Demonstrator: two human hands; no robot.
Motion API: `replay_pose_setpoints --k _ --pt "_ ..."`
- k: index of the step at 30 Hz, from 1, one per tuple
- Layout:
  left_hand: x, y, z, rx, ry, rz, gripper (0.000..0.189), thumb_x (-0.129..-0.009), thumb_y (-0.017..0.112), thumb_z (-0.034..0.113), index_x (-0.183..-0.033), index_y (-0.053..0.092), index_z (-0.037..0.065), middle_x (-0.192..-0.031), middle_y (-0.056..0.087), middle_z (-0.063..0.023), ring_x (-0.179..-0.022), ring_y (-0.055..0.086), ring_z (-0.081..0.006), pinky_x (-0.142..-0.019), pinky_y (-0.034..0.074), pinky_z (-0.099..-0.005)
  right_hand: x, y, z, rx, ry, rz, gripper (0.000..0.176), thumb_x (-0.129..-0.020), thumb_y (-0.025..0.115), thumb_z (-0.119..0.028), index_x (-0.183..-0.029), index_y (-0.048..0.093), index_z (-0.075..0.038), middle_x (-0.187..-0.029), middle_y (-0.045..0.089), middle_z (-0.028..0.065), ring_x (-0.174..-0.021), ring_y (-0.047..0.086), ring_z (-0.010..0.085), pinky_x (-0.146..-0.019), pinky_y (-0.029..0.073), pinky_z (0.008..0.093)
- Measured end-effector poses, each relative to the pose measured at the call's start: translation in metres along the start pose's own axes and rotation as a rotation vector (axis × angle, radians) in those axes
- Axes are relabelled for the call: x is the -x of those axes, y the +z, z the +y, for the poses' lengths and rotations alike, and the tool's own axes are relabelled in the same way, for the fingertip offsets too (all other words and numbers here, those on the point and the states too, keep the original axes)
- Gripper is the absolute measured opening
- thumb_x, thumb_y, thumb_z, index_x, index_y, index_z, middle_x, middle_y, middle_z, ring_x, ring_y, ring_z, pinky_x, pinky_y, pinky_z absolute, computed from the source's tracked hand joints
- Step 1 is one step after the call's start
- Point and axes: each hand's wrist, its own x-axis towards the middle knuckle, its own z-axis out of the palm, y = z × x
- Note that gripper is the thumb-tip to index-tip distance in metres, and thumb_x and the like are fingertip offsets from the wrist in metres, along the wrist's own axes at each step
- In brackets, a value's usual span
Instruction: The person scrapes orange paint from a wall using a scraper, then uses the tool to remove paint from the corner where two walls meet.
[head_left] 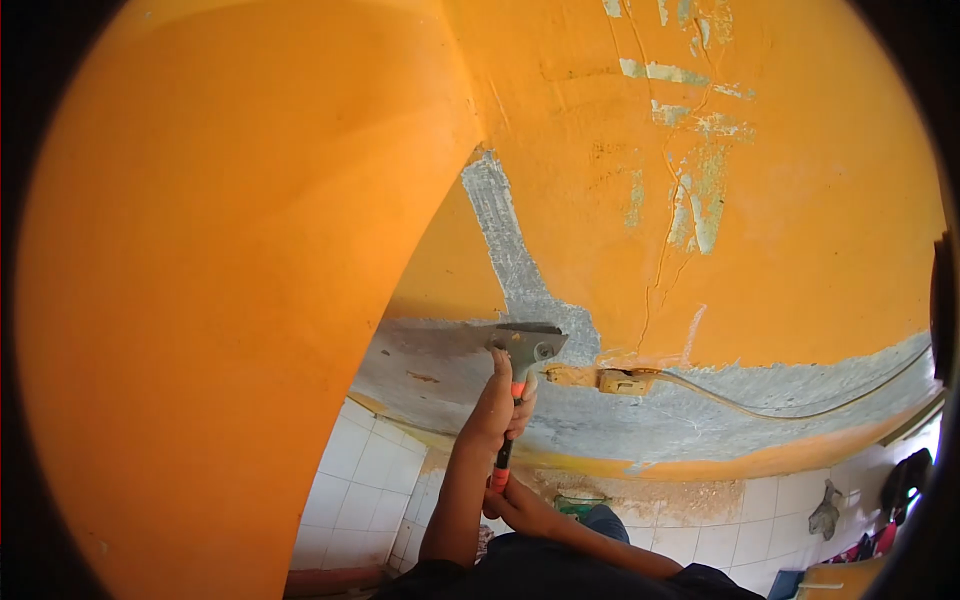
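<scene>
A long-handled wall scraper (520, 348) with a wide metal head and a black and orange handle is held up against the wall (800, 250). Its blade meets the grey bared patch (575, 325) where the orange paint is gone. My left hand (495, 405) wraps the upper handle just below the head, thumb stretched up along it. Lower down, my right hand (512, 503) grips the handle's end; its fingers are partly hidden. Just right of the scraper head sits a paint-stained electrical switch or socket box (625, 381) with a cable (740, 408) leading off it.
An orange wall or pillar (220, 250) juts out close on the left. Cracked, flaking paint (690, 190) marks the upper right. White tiles (365, 455) cover the lower wall. A grey cloth (825, 512) and a dark bag-like item (905, 485) hang at lower right.
</scene>
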Motion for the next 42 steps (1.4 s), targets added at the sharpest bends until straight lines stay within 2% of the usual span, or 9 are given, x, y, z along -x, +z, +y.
replay_pose_setpoints --k 8,12,17,20,27,29,35,39,42 --pt "0.0 0.002 -0.001 -0.044 0.023 0.017 0.07 -0.085 0.014 0.079 -0.067 0.036 0.015 -0.046 0.025 0.0075 -0.034 0.018 -0.0047 -0.032 0.017 -0.0225 0.003 0.005 0.011 -0.053 0.004 0.071 0.024 -0.101 0.044 -0.026 -0.106 0.042 -0.003 -0.081 0.052 0.0029 -0.072 0.051 0.0108 -0.067 0.045 0.0278" --pt "0.006 0.008 0.021 -0.112 0.02 0.003 0.07 -0.084 0.013 0.08 -0.066 0.036 0.016 -0.046 0.024 0.0076 -0.035 0.018 -0.0051 -0.033 0.019 -0.0227 0.0 -0.001 -0.006 0.015 -0.024 0.034 0.024 -0.101 0.043 -0.026 -0.105 0.043 -0.003 -0.08 0.052 0.0027 -0.072 0.05 0.0102 -0.066 0.045 0.0279" --pt "0.0 -0.001 -0.004 -0.016 0.003 0.027 0.071 -0.083 0.014 0.081 -0.066 0.037 0.016 -0.046 0.025 0.0076 -0.034 0.019 -0.0053 -0.033 0.019 -0.0227 0.007 0.002 0.006 -0.053 0.029 0.048 0.024 -0.101 0.043 -0.026 -0.104 0.044 -0.003 -0.081 0.053 0.003 -0.071 0.051 0.0106 -0.066 0.045 0.0281" --pt "0.006 0.008 0.018 -0.093 0.041 0.033 0.071 -0.083 0.013 0.081 -0.066 0.037 0.016 -0.046 0.025 0.0076 -0.034 0.019 -0.0056 -0.033 0.019 -0.0226 0.0 -0.004 -0.006 0.039 -0.021 0.016 0.023 -0.101 0.043 -0.026 -0.105 0.043 -0.003 -0.082 0.055 0.004 -0.071 0.052 0.0112 -0.067 0.045 0.0283" --pt "0.002 0.006 0.011 -0.042 0.012 0.024 0.072 -0.084 0.012 0.08 -0.065 0.037 0.016 -0.046 0.025 0.0071 -0.034 0.019 -0.0054 -0.032 0.018 -0.0227 0.001 -0.003 0.0 0.053 0.047 0.035 0.025 -0.101 0.044 -0.026 -0.108 0.042 -0.003 -0.082 0.056 0.005 -0.072 0.054 0.0124 -0.068 0.045 0.0286" --pt "0.008 0.008 0.025 -0.098 0.026 0.013 0.072 -0.083 0.012 0.081 -0.065 0.036 0.015 -0.045 0.025 0.0071 -0.034 0.018 -0.0055 -0.032 0.018 -0.0231 -0.007 -0.002 -0.003 0.038 -0.031 -0.006 0.025 -0.101 0.045 -0.026 -0.108 0.041 -0.002 -0.082 0.055 0.005 -0.072 0.054 0.0127 -0.068 0.045 0.029" --pt "0.0 0.004 0.009 -0.066 0.088 0.007 0.072 -0.083 0.013 0.081 -0.065 0.036 0.016 -0.045 0.024 0.0075 -0.033 0.018 -0.0057 -0.032 0.018 -0.0234 0.0 -0.004 -0.005 0.092 0.017 0.03 0.027 -0.101 0.045 -0.026 -0.109 0.04 -0.001 -0.082 0.055 0.0045 -0.073 0.052 0.0117 -0.068 0.045 0.0283" --pt "0.003 0.003 0.018 -0.096 0.04 0.007 0.072 -0.083 0.013 0.081 -0.064 0.036 0.016 -0.045 0.025 0.0074 -0.033 0.019 -0.0058 -0.032 0.019 -0.0233 -0.009 0.002 0.006 -0.012 -0.035 0.032 0.026 -0.101 0.044 -0.026 -0.109 0.04 -0.002 -0.082 0.054 0.0043 -0.073 0.052 0.0117 -0.067 0.045 0.0281" --pt "0.001 0.005 0.006 -0.023 0.005 0.005 0.071 -0.084 0.014 0.08 -0.065 0.036 0.015 -0.045 0.023 0.0068 -0.033 0.018 -0.0059 -0.031 0.017 -0.0236 0.001 0.002 0.002 0.023 0.04 0.054 0.024 -0.101 0.044 -0.025 -0.108 0.041 -0.002 -0.081 0.054 0.004 -0.072 0.052 0.0118 -0.067 0.045 0.0283"
